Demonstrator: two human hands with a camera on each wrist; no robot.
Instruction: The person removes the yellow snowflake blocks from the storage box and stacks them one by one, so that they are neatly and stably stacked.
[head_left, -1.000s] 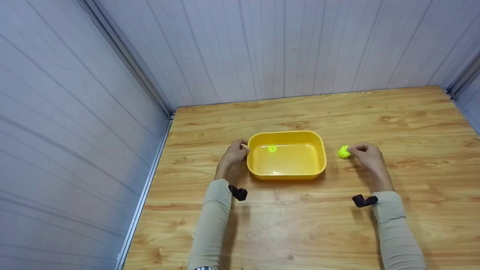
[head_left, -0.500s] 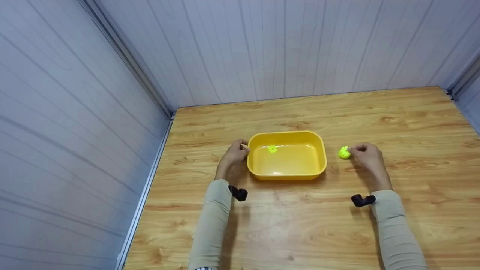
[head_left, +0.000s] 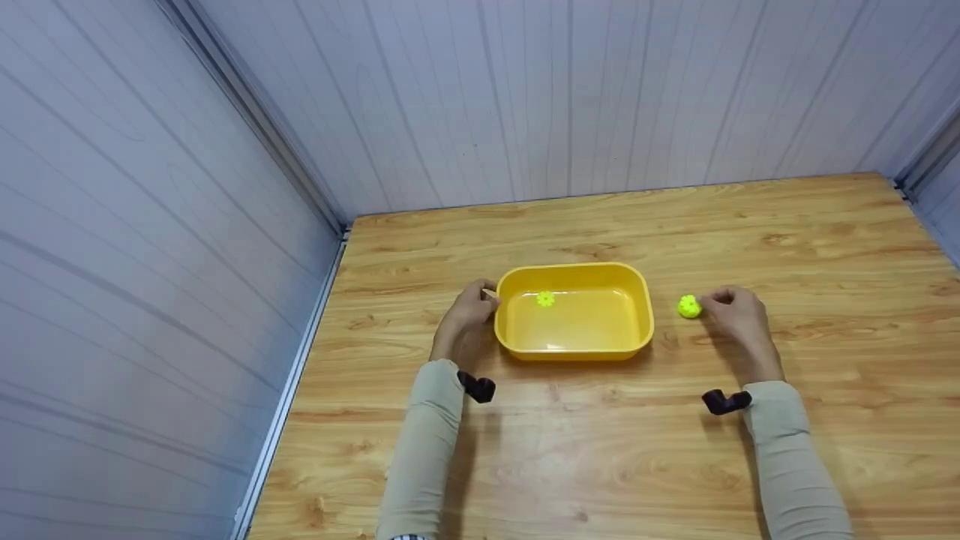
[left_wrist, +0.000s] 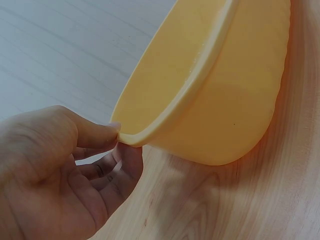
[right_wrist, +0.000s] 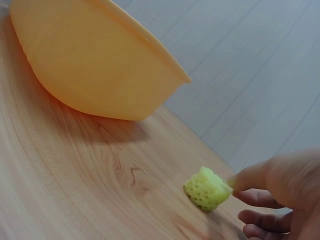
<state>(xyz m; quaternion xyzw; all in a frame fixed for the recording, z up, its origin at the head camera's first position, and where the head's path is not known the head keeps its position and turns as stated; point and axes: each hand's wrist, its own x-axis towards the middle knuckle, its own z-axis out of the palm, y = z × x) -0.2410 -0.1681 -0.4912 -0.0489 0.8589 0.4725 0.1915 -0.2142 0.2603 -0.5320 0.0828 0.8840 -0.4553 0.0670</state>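
Observation:
My left hand [head_left: 469, 304] pinches the left rim of a yellow plastic basin [head_left: 574, 352]; in the left wrist view the thumb lies over the rim [left_wrist: 131, 139] and the fingers are under it. A flat neon-yellow flower-shaped piece [head_left: 545, 299] lies inside the basin, near its back left. To the right of the basin stands a small neon-yellow lump [head_left: 689, 307] with a flower-shaped top and knobbly, pitted sides [right_wrist: 206, 189]. The right hand [head_left: 736, 311] is just right of it, thumb tip right at its edge in the right wrist view, the other fingers loosely bent.
The wood-grain table [head_left: 562, 450] meets a pale panelled wall [head_left: 525, 105] at the back and another wall [head_left: 135, 262] on the left. Each sleeve carries a small black camera mount, one left [head_left: 478, 388] and one right [head_left: 726, 403].
The right fingertips have drawn slightly off the knobbly lump, which now shows its whole flower-shaped top. The left hand and the basin have stayed in place.

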